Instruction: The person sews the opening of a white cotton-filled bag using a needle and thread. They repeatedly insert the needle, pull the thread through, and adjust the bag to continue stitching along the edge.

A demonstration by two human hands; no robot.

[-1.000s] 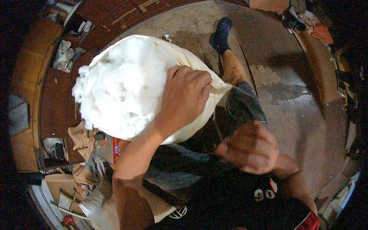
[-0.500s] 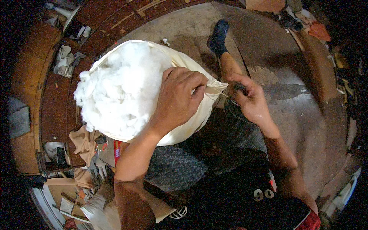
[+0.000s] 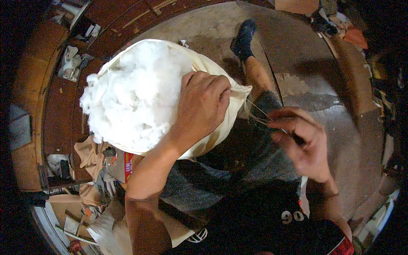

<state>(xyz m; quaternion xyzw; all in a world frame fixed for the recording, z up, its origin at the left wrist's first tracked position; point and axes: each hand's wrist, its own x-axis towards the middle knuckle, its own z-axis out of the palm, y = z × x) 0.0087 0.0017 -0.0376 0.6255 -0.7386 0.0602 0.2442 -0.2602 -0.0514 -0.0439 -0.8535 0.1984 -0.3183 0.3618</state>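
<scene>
A cream cloth cushion cover (image 3: 214, 142), stuffed with white fluffy fiberfill (image 3: 131, 93), rests over my lap with its wide mouth open toward the left. My left hand (image 3: 202, 104) is closed on the cover's edge near its right-hand corner, fingers pinching the fabric. From that corner a thin pale thread (image 3: 258, 109) runs taut to my right hand (image 3: 301, 142), whose fingers are closed on it. That hand is blurred by motion; a thin glint between its fingers may be a needle, but I cannot be sure.
My outstretched leg, in a dark sock (image 3: 244, 40), lies on the worn brown floor (image 3: 340, 140). Wooden cabinets (image 3: 55, 123) with rolls on a shelf stand at left. Cloth scraps (image 3: 89, 157) and tools clutter the lower left. More clutter, including an orange piece (image 3: 356, 37), lies at far right.
My right hand has moved away from the cover's corner, down and to the right, drawing the thread out straight. My left hand keeps its grip, almost unmoved.
</scene>
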